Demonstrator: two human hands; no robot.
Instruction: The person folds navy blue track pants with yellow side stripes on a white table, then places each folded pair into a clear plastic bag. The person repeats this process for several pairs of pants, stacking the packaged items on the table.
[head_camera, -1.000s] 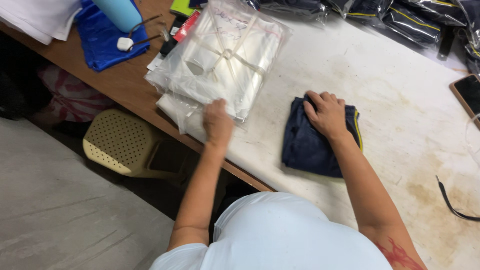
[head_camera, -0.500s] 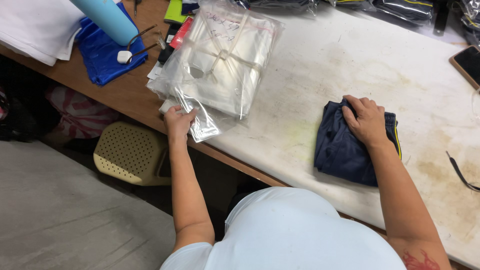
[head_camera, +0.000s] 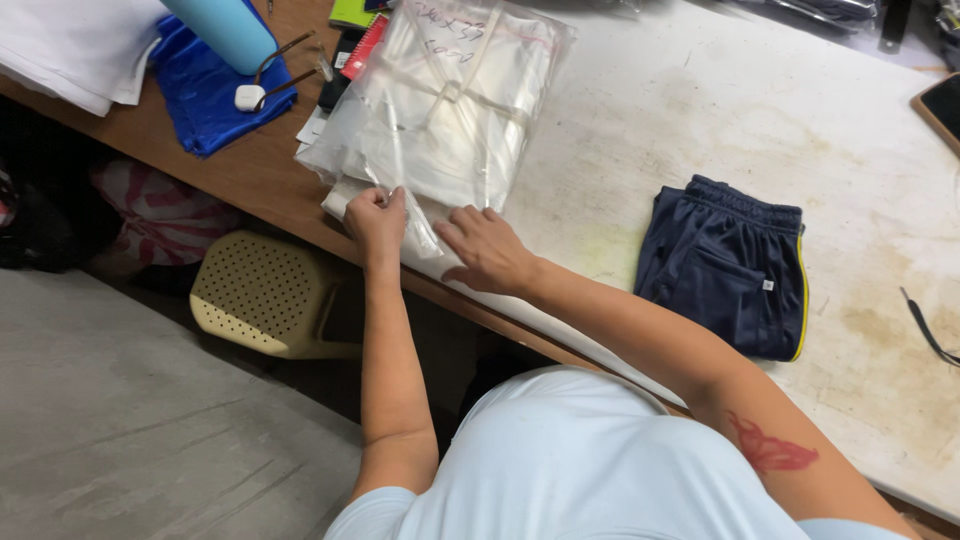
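My left hand (head_camera: 377, 218) pinches the near end of the clear plastic bag stack (head_camera: 440, 110) at the table's (head_camera: 700, 120) near edge; my right hand (head_camera: 485, 250) lies open and flat beside it. The stack's long axis runs from that edge toward the far edge. The folded navy shorts (head_camera: 725, 265) lie well apart.

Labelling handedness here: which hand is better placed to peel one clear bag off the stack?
Left, probably. The left hand pinches a clear bag's edge at the stack of plastic bags; the right hand lies flat on the stack's near edge, suited to steadying. The navy shorts lie untouched.
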